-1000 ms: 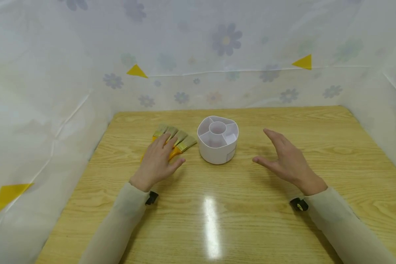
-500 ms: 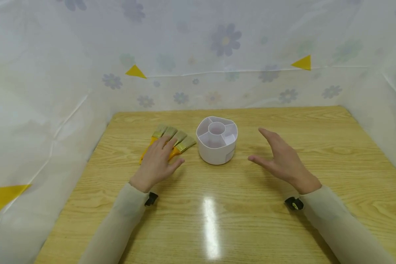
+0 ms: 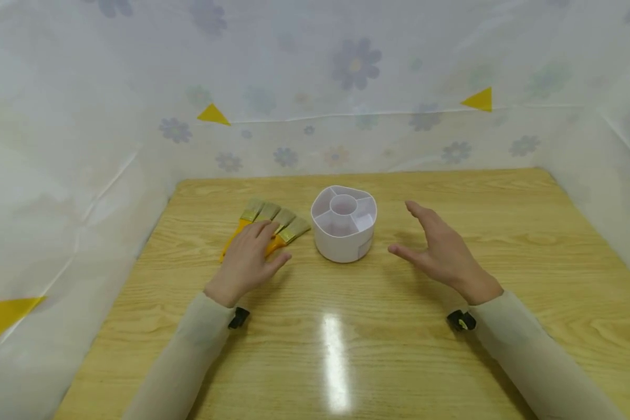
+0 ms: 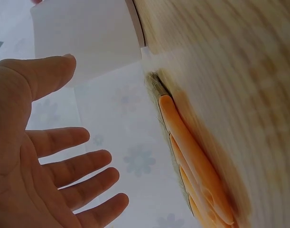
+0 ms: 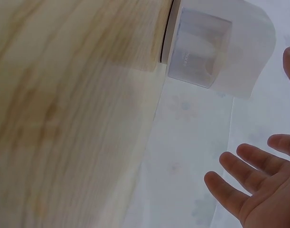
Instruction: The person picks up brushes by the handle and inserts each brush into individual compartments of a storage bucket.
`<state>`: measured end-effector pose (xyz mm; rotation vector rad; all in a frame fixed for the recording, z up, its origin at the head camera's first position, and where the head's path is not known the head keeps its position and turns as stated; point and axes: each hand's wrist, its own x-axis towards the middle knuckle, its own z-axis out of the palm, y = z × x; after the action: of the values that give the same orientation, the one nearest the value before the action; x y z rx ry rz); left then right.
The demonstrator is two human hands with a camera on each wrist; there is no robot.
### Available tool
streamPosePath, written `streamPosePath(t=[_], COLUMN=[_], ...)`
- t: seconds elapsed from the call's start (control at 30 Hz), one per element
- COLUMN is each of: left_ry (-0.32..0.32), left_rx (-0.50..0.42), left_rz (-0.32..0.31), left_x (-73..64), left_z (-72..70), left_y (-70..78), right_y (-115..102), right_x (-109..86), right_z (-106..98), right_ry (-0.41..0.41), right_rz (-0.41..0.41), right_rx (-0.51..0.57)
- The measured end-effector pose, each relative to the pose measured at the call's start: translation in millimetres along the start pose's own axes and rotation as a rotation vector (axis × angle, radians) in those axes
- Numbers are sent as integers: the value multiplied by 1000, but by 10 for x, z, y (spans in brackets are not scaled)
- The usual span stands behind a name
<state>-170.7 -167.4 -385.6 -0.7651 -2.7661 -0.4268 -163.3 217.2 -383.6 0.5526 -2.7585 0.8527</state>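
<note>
My left hand [image 3: 248, 259] hovers over a fan of several flat paintbrushes [image 3: 292, 231] with orange handles and pale bristles. Its fingers are spread and hold nothing; in the left wrist view a gap shows between the palm and the brush handles [image 4: 194, 159]. Right of the brushes stands a white desk organizer [image 3: 341, 248], upright, with a round middle cup and compartments around it. My right hand [image 3: 443, 251] is in the air to the right of the organizer, thumb and fingers apart, holding nothing. In the right wrist view a clear window [image 5: 199, 47] shows on the organizer's side.
The wood-grain table [image 3: 399, 356] carries these things. Floral white sheeting [image 3: 304, 70] closes it in at the back and both sides, with yellow triangles [image 3: 478, 100] stuck on it.
My right hand has moved a little left, closer to the organizer. The left hand stays over the brushes, with its fingers drawn slightly back. Brushes and organizer have not moved on the table.
</note>
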Motion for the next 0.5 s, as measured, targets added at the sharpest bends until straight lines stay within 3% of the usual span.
streamPosePath(t=[0.5], left_ry=[-10], left_rx=[-32], left_rz=[-17], left_x=[4], left_z=[8], left_y=[0], right_y=[-30], right_x=[129], right_z=[80], right_ry=[-8], right_rz=[-14], right_rx=[105])
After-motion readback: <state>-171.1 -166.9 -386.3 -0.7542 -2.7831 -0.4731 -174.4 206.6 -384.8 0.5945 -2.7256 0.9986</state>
